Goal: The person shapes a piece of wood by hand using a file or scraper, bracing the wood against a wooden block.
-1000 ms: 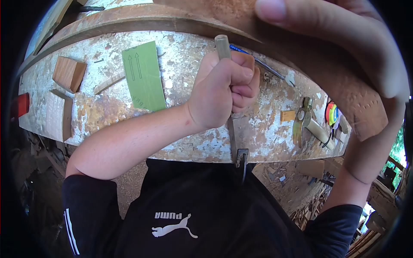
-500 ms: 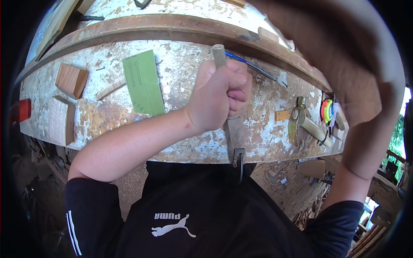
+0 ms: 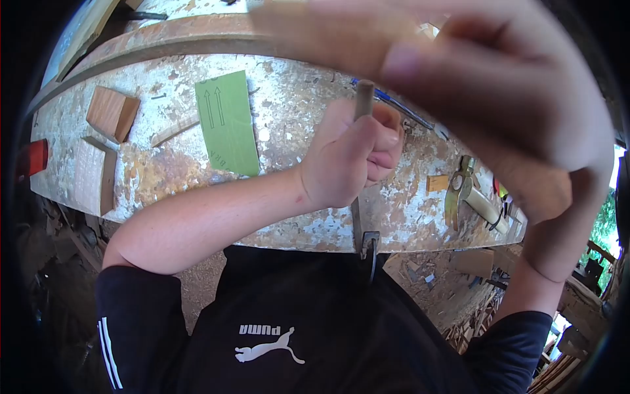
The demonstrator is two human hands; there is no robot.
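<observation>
My left hand (image 3: 351,154) is closed in a fist round an upright wooden tool handle (image 3: 365,98), whose round top sticks out above the thumb. The handle's lower end is hidden by the hand. Beneath the fist runs a narrow wood strip (image 3: 369,213), held at the bench edge by a metal clamp (image 3: 371,243). Raised close to the camera, my right hand (image 3: 505,85) is blurred; its fingers are wrapped round a brown length of wood (image 3: 321,36) that points left across the top of the view. What kind of thing this is cannot be made out.
On the paint-worn bench (image 3: 289,217) lie a green card (image 3: 230,125), wooden blocks (image 3: 113,113), a thin stick (image 3: 174,131), a hammer (image 3: 469,190), a small wood piece (image 3: 437,183) and a blue tool (image 3: 394,104). A long beam (image 3: 164,52) crosses behind.
My right hand and the wood in it have swung inward and left, covering more of the bench. My left fist with the handle appears slightly further right.
</observation>
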